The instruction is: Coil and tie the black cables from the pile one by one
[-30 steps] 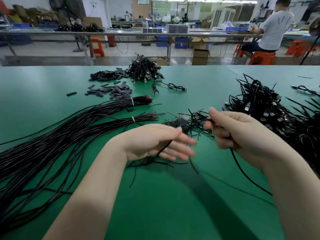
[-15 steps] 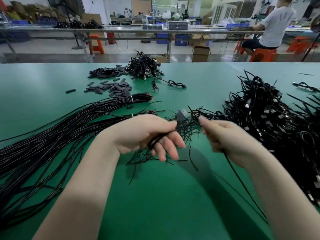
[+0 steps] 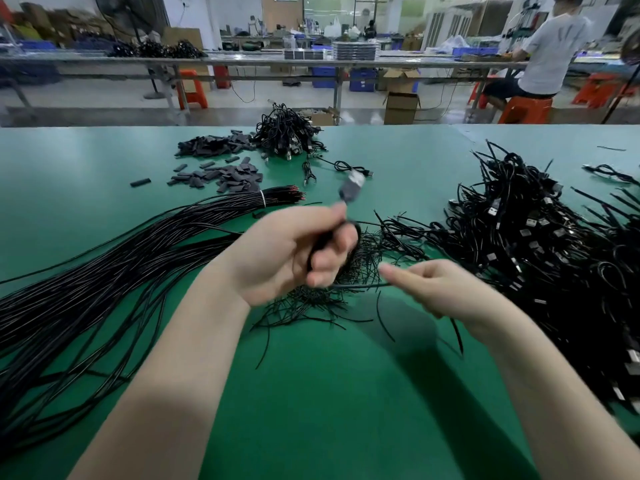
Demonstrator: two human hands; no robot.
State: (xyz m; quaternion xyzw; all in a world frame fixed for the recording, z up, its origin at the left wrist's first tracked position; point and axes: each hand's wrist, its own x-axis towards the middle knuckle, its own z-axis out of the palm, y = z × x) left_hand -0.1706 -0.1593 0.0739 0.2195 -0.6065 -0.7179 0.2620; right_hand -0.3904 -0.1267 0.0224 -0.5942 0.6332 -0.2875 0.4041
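Across the green counter [image 3: 346,393] black cable lies in several heaps. At the left edge long straight cables [image 3: 104,271] fan out from a bundle bound with a white tie [image 3: 263,198], its red-tipped ends pointing toward the middle. On the right a large tangled pile of USB cables [image 3: 540,244] spreads to the edge of view, silver plugs showing among the loops. Farther back sits a smaller heap of coiled cables [image 3: 287,133], and beside it to the left a scatter of short dark sleeve pieces [image 3: 228,174]. Loose black twist ties [image 3: 311,303] litter the counter under the hands.

The left hand [image 3: 294,251] is raised above the counter with its fingers curled round a small coil of black cable [image 3: 349,244] — the grey USB plug [image 3: 351,187] sticks up above the thumb, blurred. The right hand [image 3: 440,292], lower and just beside it, pinches the free length of that same cable, which runs taut between the two hands.

Beyond the counter's far edge the room is a workshop: a long grey bench [image 3: 311,62] carrying stacked trays, blue bins and cardboard boxes [image 3: 401,105] beneath it, orange stools [image 3: 192,88] on the pale floor — and a seated person [image 3: 550,53] in a white shirt, back turned, at upper right.
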